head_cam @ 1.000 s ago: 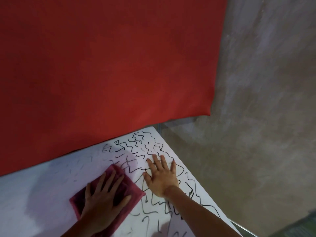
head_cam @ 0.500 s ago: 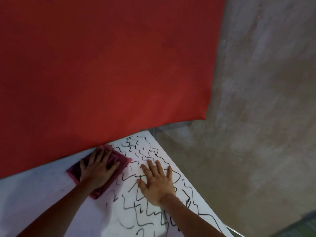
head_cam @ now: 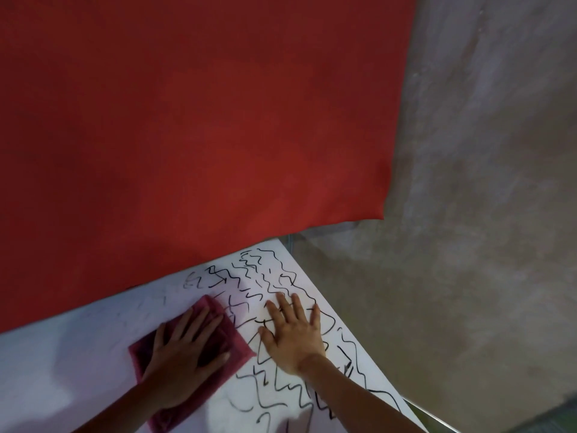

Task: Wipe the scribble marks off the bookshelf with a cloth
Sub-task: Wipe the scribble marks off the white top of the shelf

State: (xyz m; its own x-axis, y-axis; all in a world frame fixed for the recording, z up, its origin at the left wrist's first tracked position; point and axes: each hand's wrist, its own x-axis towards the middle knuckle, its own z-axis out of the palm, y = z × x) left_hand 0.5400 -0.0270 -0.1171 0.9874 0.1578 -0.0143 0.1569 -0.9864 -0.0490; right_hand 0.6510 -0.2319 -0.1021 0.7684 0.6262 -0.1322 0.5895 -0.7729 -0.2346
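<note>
The white top of the bookshelf [head_cam: 78, 345] fills the lower left of the head view. Black scribble marks [head_cam: 274, 276] cover its right part up to the far corner; the left part shows only faint traces. A dark pink cloth [head_cam: 228, 335] lies flat on the surface. My left hand [head_cam: 184, 351] presses down on the cloth with fingers spread. Just to the right, my right hand [head_cam: 293, 332] rests flat on the scribbles, fingers apart, holding nothing.
A red wall [head_cam: 203, 120] rises right behind the shelf top. A grey concrete wall [head_cam: 484, 182] stands to the right. The shelf's right edge [head_cam: 359, 335] runs diagonally, with a drop to the floor beyond it.
My left hand and the cloth slid from the far edge by the red wall back toward me. My right hand stayed planted on the scribbles.
</note>
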